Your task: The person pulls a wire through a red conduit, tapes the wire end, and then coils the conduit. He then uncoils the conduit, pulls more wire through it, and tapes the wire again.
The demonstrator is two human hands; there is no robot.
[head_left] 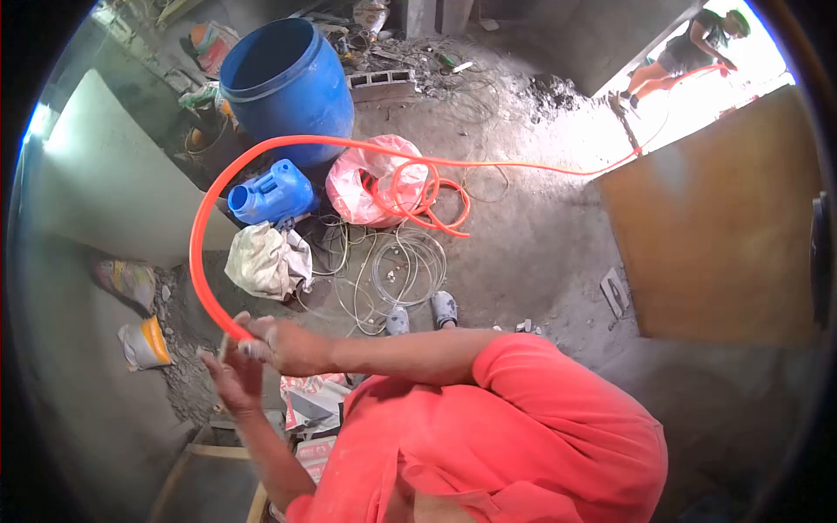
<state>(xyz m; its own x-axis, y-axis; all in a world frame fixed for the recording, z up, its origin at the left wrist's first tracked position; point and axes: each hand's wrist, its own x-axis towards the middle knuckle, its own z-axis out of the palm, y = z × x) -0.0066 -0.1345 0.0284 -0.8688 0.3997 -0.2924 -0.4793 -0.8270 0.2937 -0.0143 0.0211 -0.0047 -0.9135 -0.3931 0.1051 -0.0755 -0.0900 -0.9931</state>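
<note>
An orange-red hose [199, 248] arcs up from my hands, over the blue items, then runs right across the floor to the bright doorway. Its near end is in my right hand [277, 346], whose fingers are wrapped round it. Just below and left, my left hand [237, 382] has its fingers apart, close beside the hose end; whether it touches the hose is unclear. More orange hose [466, 209] lies coiled by a pink-white sack [370, 179]. Thin pale tubing [410, 261] lies looped on the floor in front of my feet.
A blue barrel [301, 100], a blue jug [275, 193] and a crumpled whitish sack [268, 260] stand ahead. A brown board [715, 227] leans at the right. Rubble and a hollow block [382, 80] lie behind. At the doorway a person [697, 44] bends with a hand near the hose.
</note>
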